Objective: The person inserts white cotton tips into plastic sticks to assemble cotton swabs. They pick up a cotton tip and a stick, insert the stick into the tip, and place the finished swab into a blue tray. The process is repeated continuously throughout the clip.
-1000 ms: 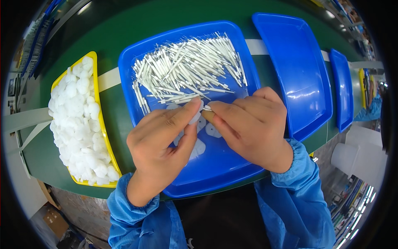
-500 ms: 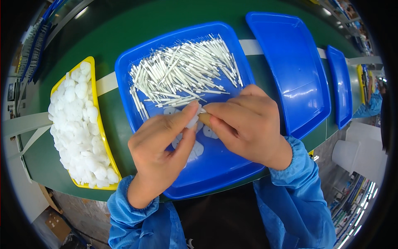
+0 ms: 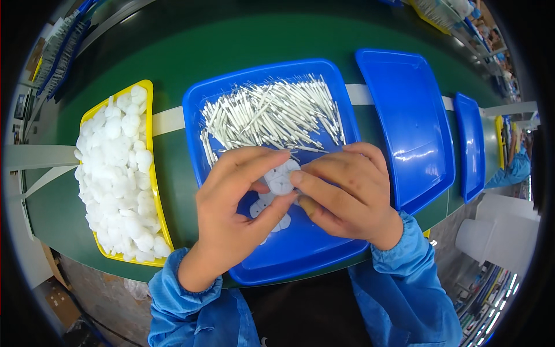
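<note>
Over the blue tray [image 3: 300, 270], my left hand [image 3: 228, 205] pinches a white, lobed, flat plastic piece [image 3: 281, 180] between thumb and fingers, its face turned up. The fingertips of my right hand [image 3: 355, 194] are closed at the piece's right edge; whether they also hold a thin rod is hidden. Behind my hands, a heap of thin white rods [image 3: 272, 113] with dark, wire-like ends fills the tray's far part. A few similar lobed pieces [image 3: 281, 223] lie on the tray floor below my hands, partly covered by them.
To the left, a yellow tray [image 3: 151, 121] is heaped with white rounded pieces [image 3: 118, 173]. Two more blue trays stand at the right, a larger one [image 3: 413, 133] and a narrower one [image 3: 473, 147]. All rest on a green table [image 3: 243, 34]. A person in a blue sleeve [image 3: 511, 170] is at far right.
The lobed piece has tilted, so its face now shows between my hands. My right fingers have shifted onto its edge. The view has moved, placing the trays lower in the picture.
</note>
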### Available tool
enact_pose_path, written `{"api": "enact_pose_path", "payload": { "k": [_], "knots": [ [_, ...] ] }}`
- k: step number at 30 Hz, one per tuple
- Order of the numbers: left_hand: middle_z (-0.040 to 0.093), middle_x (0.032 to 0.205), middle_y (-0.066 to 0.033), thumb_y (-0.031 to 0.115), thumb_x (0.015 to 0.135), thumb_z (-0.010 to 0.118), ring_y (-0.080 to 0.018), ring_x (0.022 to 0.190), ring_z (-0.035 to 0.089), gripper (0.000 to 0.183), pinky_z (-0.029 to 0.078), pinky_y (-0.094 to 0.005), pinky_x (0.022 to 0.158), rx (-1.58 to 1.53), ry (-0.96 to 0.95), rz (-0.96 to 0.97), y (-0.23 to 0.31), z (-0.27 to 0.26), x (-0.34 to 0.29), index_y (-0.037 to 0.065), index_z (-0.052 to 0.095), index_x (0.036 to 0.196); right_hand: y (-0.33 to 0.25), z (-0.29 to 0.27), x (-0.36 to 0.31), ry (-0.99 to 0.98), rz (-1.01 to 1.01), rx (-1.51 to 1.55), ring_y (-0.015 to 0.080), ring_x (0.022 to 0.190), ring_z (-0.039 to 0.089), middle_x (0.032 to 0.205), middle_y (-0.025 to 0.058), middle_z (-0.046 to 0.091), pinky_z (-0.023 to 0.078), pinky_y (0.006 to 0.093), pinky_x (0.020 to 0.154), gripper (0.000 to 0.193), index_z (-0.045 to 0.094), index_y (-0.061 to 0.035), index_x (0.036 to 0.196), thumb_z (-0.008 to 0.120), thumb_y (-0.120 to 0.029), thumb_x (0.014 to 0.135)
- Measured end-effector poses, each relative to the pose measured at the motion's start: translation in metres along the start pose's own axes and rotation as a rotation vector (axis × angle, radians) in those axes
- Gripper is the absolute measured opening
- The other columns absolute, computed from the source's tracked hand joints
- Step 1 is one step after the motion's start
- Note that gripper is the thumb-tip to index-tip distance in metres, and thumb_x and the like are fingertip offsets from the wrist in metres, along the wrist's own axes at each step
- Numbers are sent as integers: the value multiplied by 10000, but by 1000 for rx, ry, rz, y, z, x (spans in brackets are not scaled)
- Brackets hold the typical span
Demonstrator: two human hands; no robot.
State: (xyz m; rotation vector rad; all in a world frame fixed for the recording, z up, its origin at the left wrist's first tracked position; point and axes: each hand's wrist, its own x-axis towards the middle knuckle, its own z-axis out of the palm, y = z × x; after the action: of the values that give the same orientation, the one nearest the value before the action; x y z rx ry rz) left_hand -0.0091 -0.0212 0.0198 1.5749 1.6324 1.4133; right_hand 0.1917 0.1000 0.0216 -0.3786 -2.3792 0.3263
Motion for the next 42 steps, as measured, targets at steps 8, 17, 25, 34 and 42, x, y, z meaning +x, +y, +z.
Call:
{"api": "enact_pose_path", "payload": {
  "k": [8, 17, 25, 34, 42],
  "knots": [
    [725, 1340, -155, -85, 833, 882, -215, 1137, 744, 601, 647, -285, 815, -90, 5, -36, -1, 3, -1, 29, 763, 1410, 2, 1, -3, -17, -5, 32, 173, 978, 753, 1111, -16, 769, 538, 397, 981, 469, 847, -210, 1253, 858, -145, 790],
    [723, 1328, -166, -96, 807, 893, -211, 1080, 740, 626, 640, -288, 801, -12, 13, 27, 1, 2, 1, 17, 762, 1409, 2, -3, -5, -35, 21, 60, 202, 987, 758, 1132, -1, 765, 570, 447, 991, 453, 847, -199, 1243, 834, -153, 793],
    [724, 1336, -176, -120, 808, 879, -228, 1114, 751, 628, 641, -284, 796, -23, 1, 41, 3, 3, 0, 24, 765, 1408, -1, -11, -5, -57, -55, 18, 216, 1001, 759, 1140, 17, 768, 571, 461, 1023, 435, 852, -194, 1228, 811, -169, 795],
    [714, 1353, -175, -53, 842, 880, -260, 1132, 740, 506, 630, -366, 905, -77, -46, 125, -1, -6, -4, 30, 806, 1336, -8, -21, 3, -73, 121, -86, 225, 966, 747, 1112, 28, 771, 571, 463, 986, 388, 841, -135, 1154, 871, -109, 768],
    [744, 1130, -136, -32, 928, 844, -197, 882, 739, 388, 620, -305, 752, -155, -170, -174, 8, -14, -14, 41, 815, 1308, 32, 29, 69, -98, -231, -262, 213, 1001, 703, 1060, 26, 736, 530, 430, 1038, 136, 792, -125, 967, 798, -149, 833]
  ]
}}
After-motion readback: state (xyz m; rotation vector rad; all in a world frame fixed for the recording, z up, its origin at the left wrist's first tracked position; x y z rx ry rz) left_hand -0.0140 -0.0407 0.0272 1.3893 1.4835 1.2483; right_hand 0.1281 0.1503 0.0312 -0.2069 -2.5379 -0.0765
